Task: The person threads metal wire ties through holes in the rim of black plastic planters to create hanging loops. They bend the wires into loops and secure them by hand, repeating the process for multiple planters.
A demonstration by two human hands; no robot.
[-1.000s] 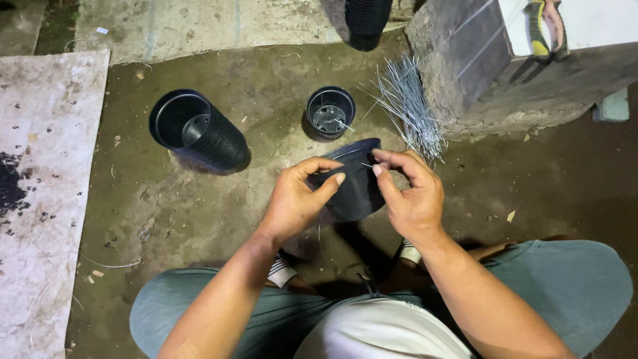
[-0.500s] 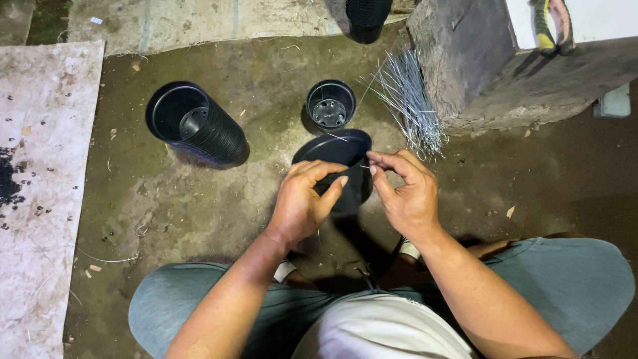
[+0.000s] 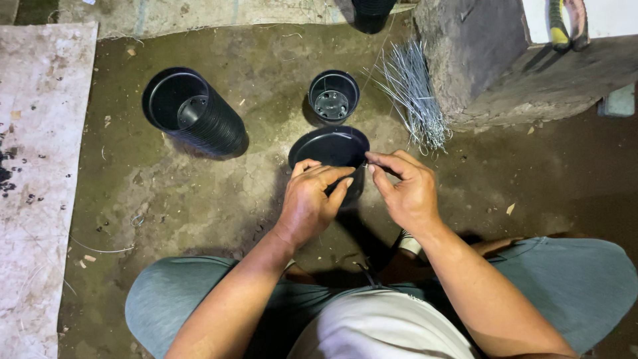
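A black plastic pot (image 3: 327, 147) is held just above the dirt floor, its open mouth facing up and away from me. My left hand (image 3: 311, 198) wraps around the pot's near side. At the pot's right rim, my right hand (image 3: 407, 189) pinches something thin between thumb and forefinger; it looks like a wire, but it is too small to tell. A bundle of thin grey wires (image 3: 413, 93) lies on the ground just beyond my right hand.
A stack of black pots (image 3: 199, 116) lies on its side at the left. A single small black pot (image 3: 333, 97) stands upright behind the held one. A concrete block (image 3: 512, 60) rises at the right. A pale sheet (image 3: 33, 179) covers the ground at the far left.
The pot has tilted so its mouth faces up and moved slightly away from me. My right hand has shifted to the pot's right rim, pinching there.
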